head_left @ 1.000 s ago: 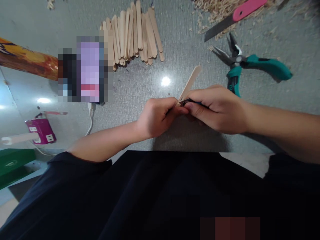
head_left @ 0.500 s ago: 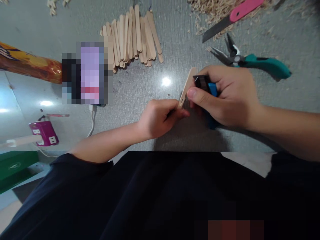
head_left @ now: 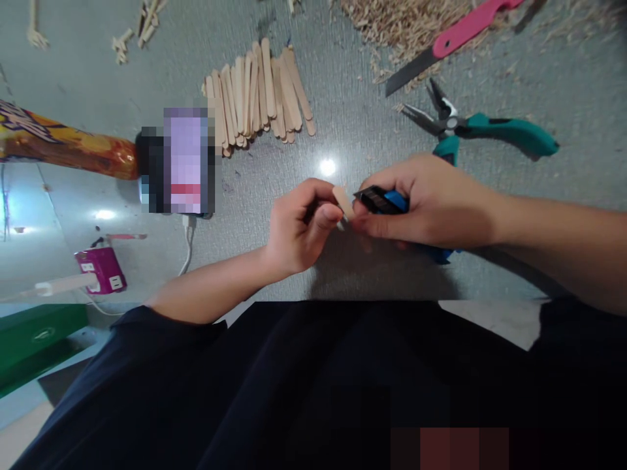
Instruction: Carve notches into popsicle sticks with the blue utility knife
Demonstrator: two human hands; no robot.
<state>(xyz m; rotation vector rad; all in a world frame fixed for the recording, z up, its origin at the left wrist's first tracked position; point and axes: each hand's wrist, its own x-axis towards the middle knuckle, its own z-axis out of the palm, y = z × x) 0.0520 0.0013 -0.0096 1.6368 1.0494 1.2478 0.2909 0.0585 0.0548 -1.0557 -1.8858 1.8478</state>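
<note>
My left hand (head_left: 306,225) pinches a wooden craft stick (head_left: 343,202) between thumb and fingers, its rounded end tilted up to the left. Closed around a blue utility knife (head_left: 396,200) is my right hand (head_left: 421,205); the dark blade (head_left: 375,198) points left, close to the stick. The right thumb and fingertips come up to the stick's right side, and whether they grip it too I cannot tell. The stick's lower part is largely hidden by the fingers.
Several craft sticks (head_left: 255,94) lie in a row. Beyond my right hand are green-handled pliers (head_left: 509,130), a pink-handled saw (head_left: 458,42) and wood shavings (head_left: 392,26). To the left are a blurred phone (head_left: 189,160), a bottle (head_left: 73,147) and a purple power adapter (head_left: 100,269).
The stick has turned from standing long and upright to a short, foreshortened slant. My hands have drawn closer together, and the camera view has shifted slightly.
</note>
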